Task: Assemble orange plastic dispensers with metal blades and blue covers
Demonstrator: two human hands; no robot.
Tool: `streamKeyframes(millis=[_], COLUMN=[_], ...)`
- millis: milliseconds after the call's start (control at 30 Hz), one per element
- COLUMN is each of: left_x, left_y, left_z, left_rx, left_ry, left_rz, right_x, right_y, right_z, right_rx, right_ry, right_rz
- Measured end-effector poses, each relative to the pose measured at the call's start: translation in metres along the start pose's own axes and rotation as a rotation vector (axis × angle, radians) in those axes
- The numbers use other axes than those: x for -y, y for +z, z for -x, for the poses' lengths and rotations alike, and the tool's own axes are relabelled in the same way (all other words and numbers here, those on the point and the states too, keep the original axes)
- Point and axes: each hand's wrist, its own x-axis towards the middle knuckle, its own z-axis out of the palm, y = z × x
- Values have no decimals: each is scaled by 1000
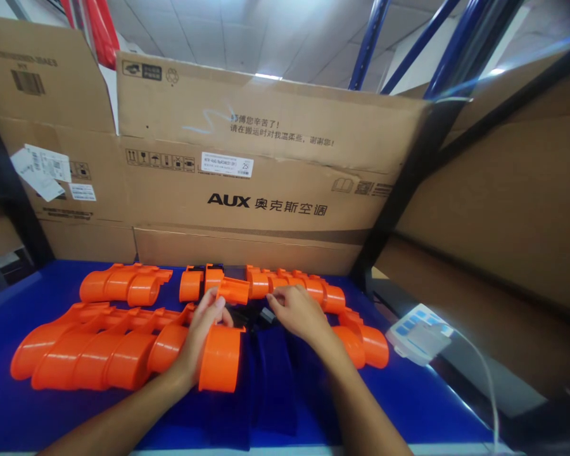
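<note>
My left hand is closed around an orange plastic piece with a flat, tab-like face. Close by its wrist stands a large orange ring-shaped part. My right hand has its fingers curled together just right of that piece; whatever they grip is hidden. Between the hands, low on the blue surface, lie dark items and a small grey block, too unclear to name. Behind the right hand runs a row of orange ring-shaped parts, and more orange rings sit beside its forearm.
Several orange rings stand in rows at the left front and left back of the blue table. A cardboard wall closes off the back. A white power strip with a cable lies at the right edge.
</note>
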Motion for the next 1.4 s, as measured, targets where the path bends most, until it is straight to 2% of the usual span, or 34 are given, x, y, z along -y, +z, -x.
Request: streamKeyframes(millis=[100, 200, 533, 833, 1133, 1400], left_x=[2, 3, 6, 7, 1, 0], left_y=[-4, -6, -7, -6, -1, 2], left_z=[2, 2, -1, -2, 3, 8], left_rx=[9, 23, 73, 47, 56, 45], left_ry=[12, 22, 19, 9, -19, -48], left_rz=[7, -18, -27, -3, 19, 65], right_x=[1, 3, 0, -6, -20, -20], right_y=[-1, -1, 0, 2, 17, 17], right_z=[1, 1, 1, -2, -10, -11], right_rx=[127, 157, 183, 181, 201, 185], right_ry=[28, 42, 35, 51, 31, -26], right_rz=[96, 136, 112, 155, -25, -114])
